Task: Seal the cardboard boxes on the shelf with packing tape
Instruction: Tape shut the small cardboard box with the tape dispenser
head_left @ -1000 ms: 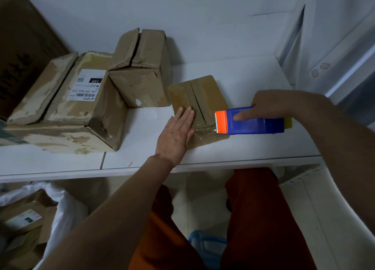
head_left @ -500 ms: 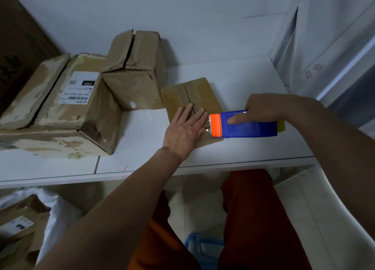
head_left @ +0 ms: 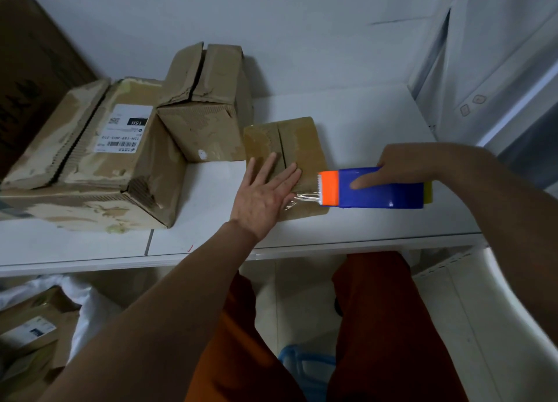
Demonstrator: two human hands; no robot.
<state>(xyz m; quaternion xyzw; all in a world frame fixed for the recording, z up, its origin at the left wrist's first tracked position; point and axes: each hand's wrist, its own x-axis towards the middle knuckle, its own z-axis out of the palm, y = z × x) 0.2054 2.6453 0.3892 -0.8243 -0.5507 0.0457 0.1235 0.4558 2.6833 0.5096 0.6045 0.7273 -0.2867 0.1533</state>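
Flat brown box (head_left: 299, 148), glossy with tape; left hand (head_left: 262, 193) pressing flat, right hand (head_left: 407, 166) gripping blue dispenser (head_left: 377, 192).

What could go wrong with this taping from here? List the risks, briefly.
1. The clear tape stretched between the left hand and the dispenser looks crinkled, so it may wrinkle or stick to itself instead of lying flat on the flat box.
2. The toothed cutter at the dispenser's orange end sits close to the left fingers; a slip could nick them.
3. The right hand is pulling toward the flat box's right edge; the strip might miss the seam.
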